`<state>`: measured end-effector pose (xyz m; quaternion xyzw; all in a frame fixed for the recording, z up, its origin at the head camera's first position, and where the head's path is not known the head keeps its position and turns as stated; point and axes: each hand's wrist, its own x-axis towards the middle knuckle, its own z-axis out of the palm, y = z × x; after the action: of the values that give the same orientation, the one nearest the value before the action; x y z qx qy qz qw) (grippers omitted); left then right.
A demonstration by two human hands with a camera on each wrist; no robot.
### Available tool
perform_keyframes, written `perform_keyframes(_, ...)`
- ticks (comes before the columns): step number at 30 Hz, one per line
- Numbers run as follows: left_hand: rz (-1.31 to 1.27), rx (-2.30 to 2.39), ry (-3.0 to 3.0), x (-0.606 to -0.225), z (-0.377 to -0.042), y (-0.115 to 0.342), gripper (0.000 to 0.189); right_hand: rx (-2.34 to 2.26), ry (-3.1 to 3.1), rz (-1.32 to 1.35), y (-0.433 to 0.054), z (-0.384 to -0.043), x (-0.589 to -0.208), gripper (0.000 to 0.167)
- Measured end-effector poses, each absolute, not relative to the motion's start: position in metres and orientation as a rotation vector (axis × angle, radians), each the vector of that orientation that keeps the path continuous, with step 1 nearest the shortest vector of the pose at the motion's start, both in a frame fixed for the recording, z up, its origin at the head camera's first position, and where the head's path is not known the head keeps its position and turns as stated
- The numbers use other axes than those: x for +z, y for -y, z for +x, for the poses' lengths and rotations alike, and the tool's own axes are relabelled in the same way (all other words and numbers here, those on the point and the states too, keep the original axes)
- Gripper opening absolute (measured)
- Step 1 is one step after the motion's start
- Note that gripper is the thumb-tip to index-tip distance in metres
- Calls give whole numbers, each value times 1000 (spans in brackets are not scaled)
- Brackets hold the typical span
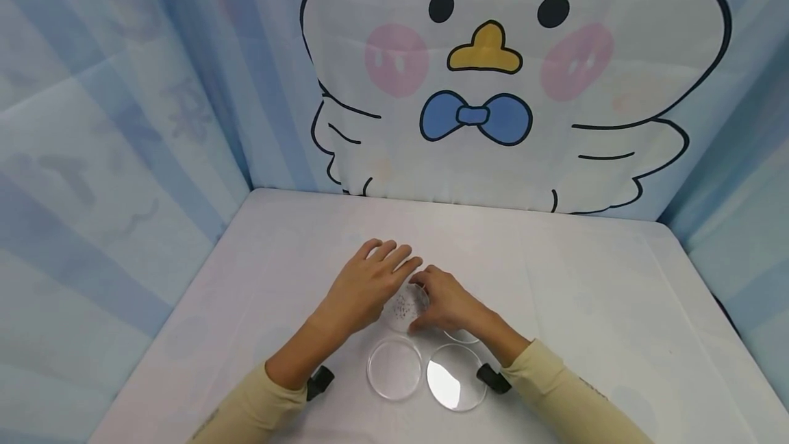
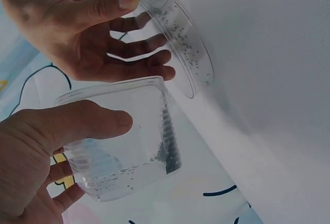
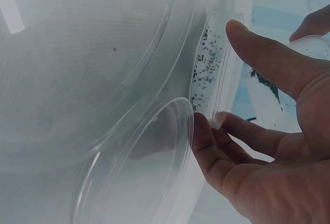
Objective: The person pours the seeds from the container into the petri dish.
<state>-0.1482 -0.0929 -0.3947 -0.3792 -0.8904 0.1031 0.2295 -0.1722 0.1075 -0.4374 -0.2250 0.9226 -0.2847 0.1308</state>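
Observation:
My left hand [image 1: 370, 286] grips a clear plastic box [image 2: 124, 149] with ribbed sides; its thumb lies across one face. Small dark grains cling inside the box, some gathered by the ribbed side. The box stands tilted beside my right hand [image 1: 446, 300]. That right hand holds a clear round petri dish [image 3: 209, 69] by its rim, thumb on one side and fingers on the other. Many dark grains lie scattered over the bottom of this dish. In the head view, my left hand hides the box.
Nearer the body lie more clear round dishes: one at left [image 1: 394, 368], one at right [image 1: 457, 377], and another dish [image 1: 462, 338] partly under my right wrist. A white cloth covers the table [image 1: 585, 279]. Printed curtains [image 1: 481, 170] stand around the back and sides.

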Motion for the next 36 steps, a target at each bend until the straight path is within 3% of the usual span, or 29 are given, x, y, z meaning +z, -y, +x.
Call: perform_keyframes(36, -1068, 340, 2424, -397, -145, 93, 79, -798, -2692, -652, -105, -172, -437, 78)
